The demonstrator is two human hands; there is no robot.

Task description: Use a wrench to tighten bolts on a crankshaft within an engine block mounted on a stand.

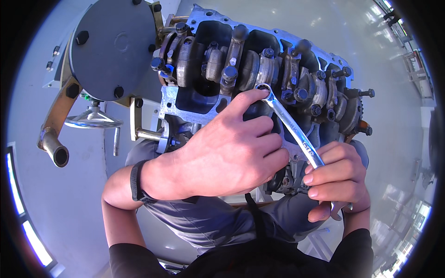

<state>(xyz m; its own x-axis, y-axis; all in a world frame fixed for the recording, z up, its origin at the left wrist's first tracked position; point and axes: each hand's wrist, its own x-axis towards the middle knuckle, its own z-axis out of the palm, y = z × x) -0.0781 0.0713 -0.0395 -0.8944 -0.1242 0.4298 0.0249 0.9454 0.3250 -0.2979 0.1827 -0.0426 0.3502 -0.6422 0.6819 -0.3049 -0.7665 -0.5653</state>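
Note:
A chrome combination wrench (296,132) slants across the near side of an engine block (185,103), its ring end close to a bolt on the crankshaft (250,69). My right hand (340,173) is closed around the lower shank, and the open jaw sticks out below the fingers. With the index fingertip on the ring end, my left hand (227,146) steadies the wrench; the other fingers are curled and the thumb is hidden. I cannot tell whether the ring sits on a bolt head. Bearing caps (234,55) with raised bolts (229,73) line the crankshaft.
To the left, a round dark plate (116,46) with bolted metal arms (60,111) holds the block. Below it is a handwheel (94,118) with a crank handle. My legs (199,222) are under the block's near edge. Bolts (368,93) protrude at the block's right end.

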